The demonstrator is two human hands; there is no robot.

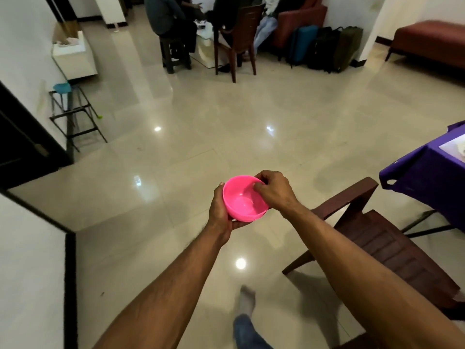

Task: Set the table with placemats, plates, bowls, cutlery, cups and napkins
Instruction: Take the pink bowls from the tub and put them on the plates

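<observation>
The glossy tiled floor [226,127] is lying underfoot with a socked foot [247,297] stepping across it, so a slip mid-stride is looking like the biggest risk to the carry. The table under its purple cloth [425,172] is waiting at the right edge, and the brown wooden chair [382,238] is standing between it and the walker, likely to catch a hip or an elbow. The pink bowl [244,199], empty and tilted, is being carried in mid-air over the floor, well apart from the table. The left hand [221,210] is cupping it from beneath, fingers curled under the base, while the right hand [274,191] is pinching the far rim, thumb inside; a loosened pinch could be letting the light bowl tip out.
</observation>
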